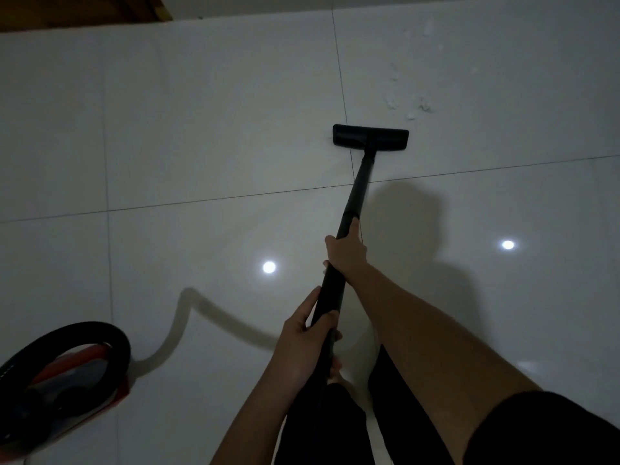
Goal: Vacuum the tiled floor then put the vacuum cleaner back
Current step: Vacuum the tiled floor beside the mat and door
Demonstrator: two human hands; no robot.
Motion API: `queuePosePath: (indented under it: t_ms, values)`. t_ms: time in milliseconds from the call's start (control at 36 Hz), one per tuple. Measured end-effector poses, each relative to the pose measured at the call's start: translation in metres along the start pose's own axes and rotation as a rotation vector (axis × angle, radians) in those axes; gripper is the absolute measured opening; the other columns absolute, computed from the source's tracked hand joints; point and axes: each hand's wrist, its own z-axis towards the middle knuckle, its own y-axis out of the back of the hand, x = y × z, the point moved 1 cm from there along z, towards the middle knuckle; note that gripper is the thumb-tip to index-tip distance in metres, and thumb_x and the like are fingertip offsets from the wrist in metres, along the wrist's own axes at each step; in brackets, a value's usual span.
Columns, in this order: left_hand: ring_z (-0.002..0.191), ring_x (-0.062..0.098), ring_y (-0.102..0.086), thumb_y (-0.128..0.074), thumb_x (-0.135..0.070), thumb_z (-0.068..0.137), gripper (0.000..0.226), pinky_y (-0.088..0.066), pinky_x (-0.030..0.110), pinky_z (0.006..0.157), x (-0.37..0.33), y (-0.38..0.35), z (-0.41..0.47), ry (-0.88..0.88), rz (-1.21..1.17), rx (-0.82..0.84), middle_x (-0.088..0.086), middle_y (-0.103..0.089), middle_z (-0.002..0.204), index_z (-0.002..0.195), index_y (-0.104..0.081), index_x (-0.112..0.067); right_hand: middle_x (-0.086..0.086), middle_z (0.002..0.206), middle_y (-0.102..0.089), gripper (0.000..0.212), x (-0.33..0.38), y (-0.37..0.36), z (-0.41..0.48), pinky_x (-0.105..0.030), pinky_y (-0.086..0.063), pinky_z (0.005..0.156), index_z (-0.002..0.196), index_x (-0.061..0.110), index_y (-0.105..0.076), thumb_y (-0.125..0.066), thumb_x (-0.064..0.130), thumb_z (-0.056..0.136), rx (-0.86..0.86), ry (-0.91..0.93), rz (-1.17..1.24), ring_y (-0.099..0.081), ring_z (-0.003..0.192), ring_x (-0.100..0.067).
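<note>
At twelve o'clock from me the nozzle (370, 138) sits flat on the floor (201, 129), my right hand (345, 253) and left hand (303, 333) both clenched round the wand (357, 189). I judge vacuuming is under way; next, push toward the crumbs (407, 107) at one o'clock. Canister (63, 374) waits at eight.

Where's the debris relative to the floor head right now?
In the head view the debris lies just beyond and slightly right of the floor head, on the tile right of the grout line, with fainter specks trailing further up.
</note>
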Motion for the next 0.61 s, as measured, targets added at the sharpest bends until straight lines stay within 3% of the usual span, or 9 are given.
queuePosePath:
  t_ms: [83, 194, 333, 417, 528, 611]
  values:
    - [0.043, 0.009, -0.056, -0.052, -0.017, 0.093, 0.04, -0.044, 0.023, 0.045, -0.002, 0.002, 0.002, -0.013, 0.008, 0.008, 0.007, -0.061, 0.075, 0.119, -0.047, -0.047, -0.015, 0.097, -0.051, 0.079, 0.003, -0.002, 0.002, -0.046, -0.059, 0.075, 0.152, 0.027, 0.0, -0.046, 0.012, 0.091, 0.004, -0.011, 0.003, -0.055, 0.052, -0.02]
    - [0.041, 0.012, -0.054, -0.052, -0.016, 0.094, 0.039, -0.044, 0.021, 0.041, -0.009, 0.006, 0.008, -0.018, 0.009, 0.028, 0.01, -0.06, 0.075, 0.1, -0.047, -0.055, -0.006, 0.082, -0.046, 0.079, 0.009, -0.005, 0.009, -0.045, -0.059, 0.076, 0.153, 0.027, 0.001, -0.046, 0.011, 0.091, 0.002, -0.03, 0.022, -0.056, 0.054, -0.02]
    - [0.037, 0.018, -0.051, -0.051, -0.018, 0.094, 0.039, -0.044, 0.021, 0.04, -0.02, 0.003, 0.025, -0.022, 0.018, 0.04, 0.01, -0.059, 0.074, 0.117, -0.047, -0.05, -0.009, 0.086, -0.051, 0.08, 0.019, -0.001, 0.028, -0.046, -0.058, 0.076, 0.153, 0.027, 0.002, -0.047, 0.012, 0.092, -0.012, -0.029, 0.032, -0.056, 0.055, -0.021]
    - [0.038, 0.017, -0.05, -0.05, -0.018, 0.095, 0.038, -0.044, 0.02, 0.039, -0.031, -0.006, 0.035, -0.036, 0.015, 0.061, 0.011, -0.058, 0.075, 0.105, -0.048, -0.055, -0.006, 0.08, -0.049, 0.079, 0.027, 0.008, 0.041, -0.047, -0.058, 0.077, 0.152, 0.029, 0.003, -0.046, 0.013, 0.093, -0.014, -0.028, 0.036, -0.055, 0.054, -0.02]
    - [0.039, 0.018, -0.048, -0.048, -0.017, 0.096, 0.039, -0.044, 0.02, 0.039, -0.051, -0.021, 0.049, -0.027, -0.015, 0.075, 0.013, -0.057, 0.077, 0.118, -0.047, -0.05, -0.005, 0.077, -0.047, 0.079, 0.041, 0.025, 0.058, -0.047, -0.058, 0.077, 0.152, 0.03, 0.003, -0.047, 0.014, 0.093, -0.03, -0.038, 0.05, -0.054, 0.055, -0.02]
    - [0.042, 0.02, -0.05, -0.048, -0.018, 0.096, 0.039, -0.044, 0.021, 0.04, -0.066, -0.036, 0.059, -0.024, -0.021, 0.081, 0.012, -0.058, 0.077, 0.111, -0.045, -0.054, -0.005, 0.078, -0.048, 0.078, 0.054, 0.04, 0.072, -0.046, -0.059, 0.075, 0.152, 0.032, 0.001, -0.047, 0.014, 0.093, -0.039, -0.055, 0.052, -0.054, 0.054, -0.02]
